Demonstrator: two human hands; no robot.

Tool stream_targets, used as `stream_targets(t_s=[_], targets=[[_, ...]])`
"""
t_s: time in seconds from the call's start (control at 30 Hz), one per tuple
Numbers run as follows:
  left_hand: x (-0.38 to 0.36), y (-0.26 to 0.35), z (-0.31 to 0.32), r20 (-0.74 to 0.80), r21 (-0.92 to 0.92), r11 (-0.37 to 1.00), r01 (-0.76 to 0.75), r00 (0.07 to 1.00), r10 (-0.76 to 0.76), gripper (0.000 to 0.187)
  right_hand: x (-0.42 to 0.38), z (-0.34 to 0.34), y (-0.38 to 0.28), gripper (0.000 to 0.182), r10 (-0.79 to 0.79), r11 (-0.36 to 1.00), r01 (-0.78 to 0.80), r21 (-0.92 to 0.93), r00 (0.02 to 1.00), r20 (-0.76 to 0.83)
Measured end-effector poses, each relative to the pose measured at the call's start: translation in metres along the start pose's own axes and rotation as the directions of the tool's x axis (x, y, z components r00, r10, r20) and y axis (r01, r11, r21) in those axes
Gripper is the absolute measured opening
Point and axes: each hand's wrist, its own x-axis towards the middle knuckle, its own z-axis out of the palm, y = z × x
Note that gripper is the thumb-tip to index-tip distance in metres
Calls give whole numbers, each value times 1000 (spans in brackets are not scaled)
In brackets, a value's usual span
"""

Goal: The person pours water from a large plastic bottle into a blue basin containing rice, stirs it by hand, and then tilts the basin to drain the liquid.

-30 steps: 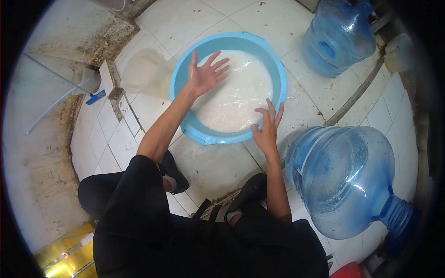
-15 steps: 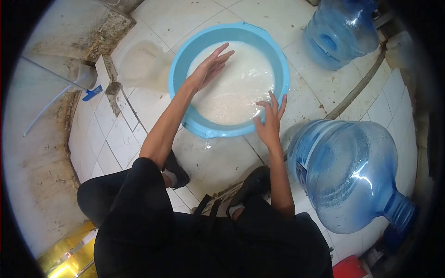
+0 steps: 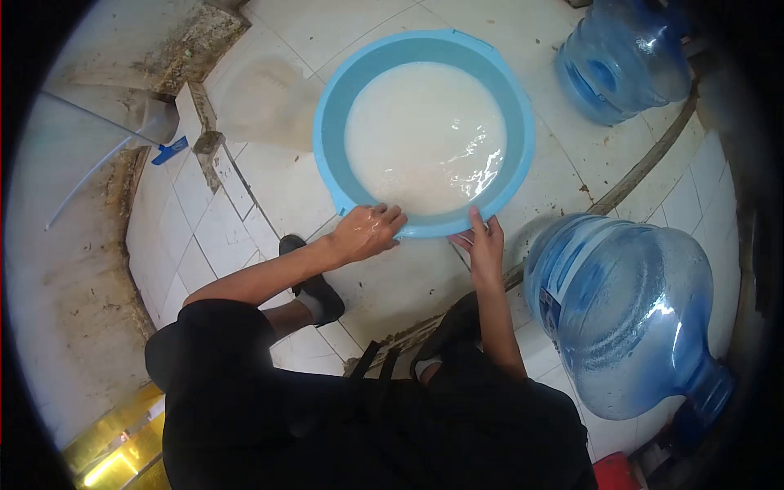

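Observation:
A round light-blue basin (image 3: 523, 135) stands on the tiled floor, holding cloudy whitish liquid (image 3: 425, 131) with pale grainy matter under its surface near the front. My left hand (image 3: 367, 233) is closed on the basin's near rim, left of its middle, knuckles up and wet. Further right on the same rim, my right hand (image 3: 485, 245) grips the edge, with the thumb on top and the other fingers outside and below, partly hidden.
A large clear blue water bottle (image 3: 629, 314) lies on its side at the right, and another blue bottle (image 3: 625, 65) is at the upper right. A blue squeegee (image 3: 170, 150) is at the left. My shoe (image 3: 320, 298) is below my left hand.
Both hands have left their places over the liquid and come to the near rim, closing on it. The left moved down and toward me. The basin appears slightly higher and further right in view.

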Motion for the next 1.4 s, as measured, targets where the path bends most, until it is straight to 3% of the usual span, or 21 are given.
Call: stream_targets(t_s=[0.07, 0.13, 0.4, 0.47, 0.67, 0.77, 0.8, 0.83, 0.87, 0.9, 0.93, 0.97, 1.03, 1.07, 1.1, 1.13, 1.2, 1.23, 1.27, 1.33, 1.4], targets=[[7, 2, 9, 43, 32, 993, 116, 992, -117, 44, 3, 6, -9, 38, 37, 997, -34, 76, 999, -39], [18, 12, 25, -34, -4, 996, 93, 995, -93, 42, 28, -3, -14, 34, -122, 992, 122, -18, 964, -235], [43, 38, 49, -274, -103, 990, 98, 954, -123, 39, 45, -28, -26, 28, -125, 975, 112, -192, 991, -55], [40, 38, 44, -213, -120, 985, 121, 966, -144, 39, 48, -34, -31, 25, -88, 935, 82, -345, 996, -2], [30, 29, 9, 68, -182, 940, 290, 957, -282, 34, 99, -43, -42, 21, -287, 921, 236, -308, 949, -130], [35, -4, 9, 299, -155, 828, 539, 824, -481, 48, 87, -35, -38, 18, -357, 907, 314, -282, 927, -117], [36, -12, 15, -150, 90, 904, 419, 903, -404, 48, 87, -32, -34, 18, -358, 907, 319, -275, 927, -108], [39, -20, 14, -522, 369, 853, 369, 842, -138, 50, 84, -32, -25, 17, -352, 915, 318, -249, 930, -107], [48, -26, 15, -522, 374, 851, 370, 842, -137, 50, 80, -35, -15, 16, -344, 922, 314, -226, 932, -113], [63, -27, 17, -557, 11, 949, 314, 791, -255, 54, 71, -37, -9, 16, -343, 922, 311, -229, 933, -113], [77, -22, 21, -542, -355, 911, 208, 748, -382, 59, 60, -36, -1, 16, -304, 937, 277, -212, 947, -106], [81, 6, -9, -199, -659, 709, 250, 851, -485, 64, 47, -35, 7, 17, -263, 951, 241, -195, 960, -99], [88, 34, -3, 46, -757, 619, 209, 962, -269, 67, 17, -32, 18, 20, -186, 971, 174, -162, 980, -64], [89, 40, 15, 11, -744, 668, 21, 1000, -19, 71, 8, -30, 22, 23, -112, 986, 108, -126, 994, -21], [81, 47, 32, -36, -669, 740, -67, 998, 58, 78, 5, -32, 25, 23, -107, 987, 104, -124, 994, -17], [74, 57, 24, -31, -671, 739, -59, 998, 52, 78, 3, -36, 27, 23, -54, 990, 54, -129, 999, 11], [61, 75, 11, 174, -633, 731, 256, 967, -188, 87, 3, -39, 24, 23, 11, 990, -5, -141, 999, 43], [53, 77, 27, 127, -619, 729, 293, 953, -275, 93, 8, -33, 12, 23, -91, 996, 89, -30, 991, -103], [47, 77, 43, 124, -618, 728, 296, 951, -282, 93, 15, -29, 4, 23, -177, 978, 200, 66, 950, -255], [42, 79, 44, 324, -299, 887, 352, 912, -252, 89, 33, -41, -5, 23, -200, 980, 193, -56, 962, -186], [46, 78, 26, 319, -421, 830, 365, 916, -241, 85, 38, -45, -4, 22, -221, 964, 199, -178, 968, -116]])
